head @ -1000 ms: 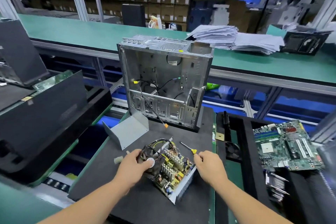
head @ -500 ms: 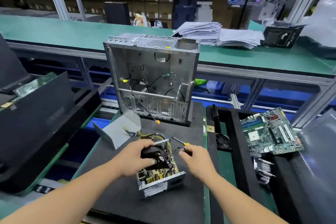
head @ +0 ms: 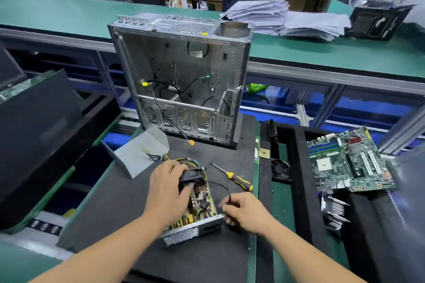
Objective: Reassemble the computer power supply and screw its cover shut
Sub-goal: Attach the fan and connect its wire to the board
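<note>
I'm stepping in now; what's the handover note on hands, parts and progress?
Left hand grips the black fan over the open metal power supply box.
Right hand pinches the thin black fan cable.
Grey bent metal cover lies off to the left; yellow-black screwdriver lies to the right.
Done: board in the box.
Left: seat fan, fit cover, screw shut.

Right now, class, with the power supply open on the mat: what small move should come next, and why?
Probably seat the black fan down into the open power supply and tuck its thin black lead inside. The left hand holds the fan over the exposed board, the right hand pinches the lead, and the grey cover and screwdriver lie untouched.
</note>
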